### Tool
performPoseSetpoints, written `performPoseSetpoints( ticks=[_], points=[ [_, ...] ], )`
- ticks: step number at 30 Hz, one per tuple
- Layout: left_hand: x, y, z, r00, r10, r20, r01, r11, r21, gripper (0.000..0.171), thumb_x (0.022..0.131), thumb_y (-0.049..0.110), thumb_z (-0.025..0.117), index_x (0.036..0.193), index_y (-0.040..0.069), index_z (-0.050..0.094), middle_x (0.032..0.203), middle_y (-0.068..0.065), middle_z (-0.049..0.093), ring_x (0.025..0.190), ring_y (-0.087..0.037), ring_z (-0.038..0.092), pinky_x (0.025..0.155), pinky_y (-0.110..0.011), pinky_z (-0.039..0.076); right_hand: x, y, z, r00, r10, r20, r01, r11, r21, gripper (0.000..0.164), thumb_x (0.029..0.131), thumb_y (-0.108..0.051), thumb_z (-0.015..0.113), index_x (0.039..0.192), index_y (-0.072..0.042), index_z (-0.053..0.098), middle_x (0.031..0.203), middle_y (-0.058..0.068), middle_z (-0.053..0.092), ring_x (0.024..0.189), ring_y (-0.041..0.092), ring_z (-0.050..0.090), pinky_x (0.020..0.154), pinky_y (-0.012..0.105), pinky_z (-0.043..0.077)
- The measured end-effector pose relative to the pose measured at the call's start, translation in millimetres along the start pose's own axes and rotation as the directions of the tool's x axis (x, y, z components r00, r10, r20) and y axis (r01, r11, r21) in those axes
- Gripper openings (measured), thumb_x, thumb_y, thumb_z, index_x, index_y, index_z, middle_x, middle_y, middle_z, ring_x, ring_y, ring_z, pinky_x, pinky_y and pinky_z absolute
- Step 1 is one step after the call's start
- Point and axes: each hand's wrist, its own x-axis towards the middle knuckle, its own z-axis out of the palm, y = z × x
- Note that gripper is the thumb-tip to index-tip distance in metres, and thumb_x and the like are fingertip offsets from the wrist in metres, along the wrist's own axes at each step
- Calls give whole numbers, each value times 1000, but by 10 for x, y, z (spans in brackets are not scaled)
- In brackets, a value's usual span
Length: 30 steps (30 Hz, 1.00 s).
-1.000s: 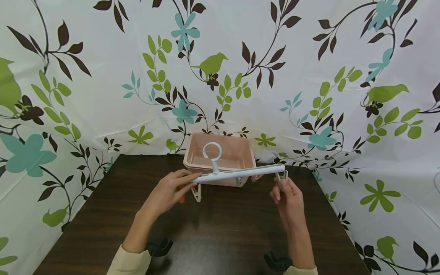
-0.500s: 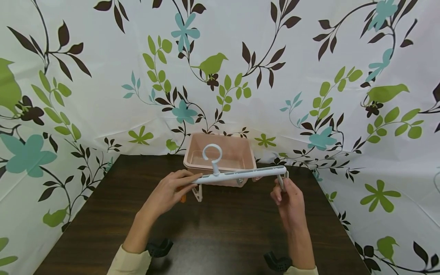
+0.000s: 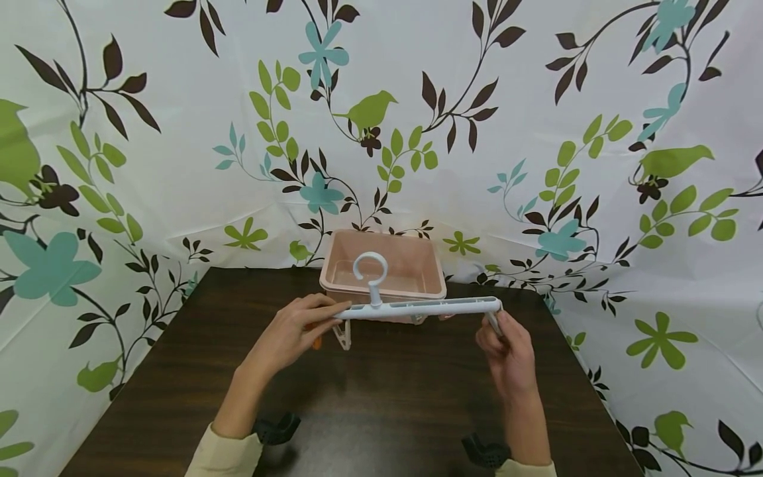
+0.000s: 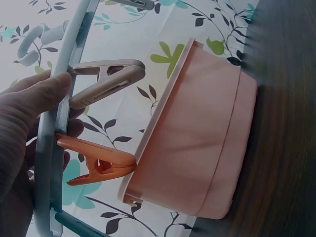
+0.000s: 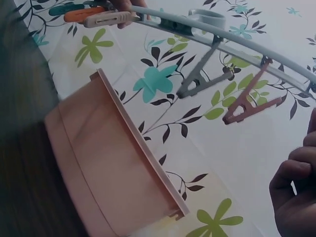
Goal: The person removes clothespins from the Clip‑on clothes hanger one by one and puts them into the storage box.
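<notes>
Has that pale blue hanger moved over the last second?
Yes: in the head view, the right end of the clothes hanger has dipped lower against the pink bin, leaving it nearly level; the end at the left hand looks almost unmoved.

Both forearms [image 3: 242, 397] reach forward, the left grip [image 3: 291, 329] and the right grip [image 3: 508, 348] pinching, well apart.

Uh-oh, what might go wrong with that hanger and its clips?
If the left hand loosens its grip, the hanger might drop, since it's held above the table.

The clip pinched by the right hand might slip away.

The orange clip sticks out, so it might get bumped loose.
</notes>
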Motion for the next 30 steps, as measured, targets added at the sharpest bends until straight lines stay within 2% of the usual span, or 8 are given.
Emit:
performPoseSetpoints(
  ticks=[4, 9, 13, 19, 23, 30],
  points=[
    [0, 0, -20, 1000, 6, 9, -6, 999, -49, 49, 96, 12, 82, 141, 27, 74, 124, 4, 71, 75, 3, 55, 70, -29, 51, -4, -26, -36, 998, -6, 64, 5, 1000, 6, 44, 119, -12, 24, 97, -1, 60, 64, 2, 22, 51, 17, 18, 53, 38, 14],
    [7, 11, -32, 998, -27, 62, 36, 989, -142, 47, 97, 8, 80, 141, 23, 74, 122, 1, 70, 66, -4, 60, 65, -26, 53, 17, -26, -85, 986, -40, 160, 25, 995, 96, 49, 118, -6, 15, 100, 2, 60, 65, 2, 21, 52, 17, 15, 54, 36, 13],
    [11, 8, -21, 997, -18, 70, 27, 990, -137, 47, 97, 9, 80, 141, 26, 74, 120, 3, 70, 67, -3, 61, 65, -26, 53, 21, -17, -147, 972, -62, 226, 24, 986, 165, 52, 116, -3, 10, 103, 2, 60, 66, 2, 22, 52, 16, 16, 55, 35, 14],
    [16, 6, -15, 998, 34, 53, -27, 992, -126, 50, 96, 7, 80, 142, 25, 73, 120, 4, 70, 65, 2, 57, 63, -24, 52, 35, -32, -245, 949, -76, 305, 20, 983, 181, 57, 114, 1, 5, 106, 11, 61, 65, 2, 23, 52, 15, 18, 58, 35, 17],
    [17, 8, -18, 998, 57, 32, -54, 995, -85, 51, 95, 8, 82, 142, 25, 73, 121, 5, 70, 79, 1, 57, 67, -25, 51, 38, -40, -263, 944, -67, 324, 6, 983, 185, 59, 114, 1, 4, 109, 11, 63, 65, 2, 22, 52, 16, 18, 58, 35, 18],
    [18, 15, -25, 997, 75, 15, -74, 996, -51, 49, 96, 9, 81, 142, 23, 74, 120, 2, 71, 87, -5, 58, 67, -25, 50, 38, -54, -231, 958, -42, 284, -12, 983, 185, 59, 115, -1, 7, 109, 9, 65, 64, 2, 22, 51, 17, 17, 57, 35, 16]
  ],
)
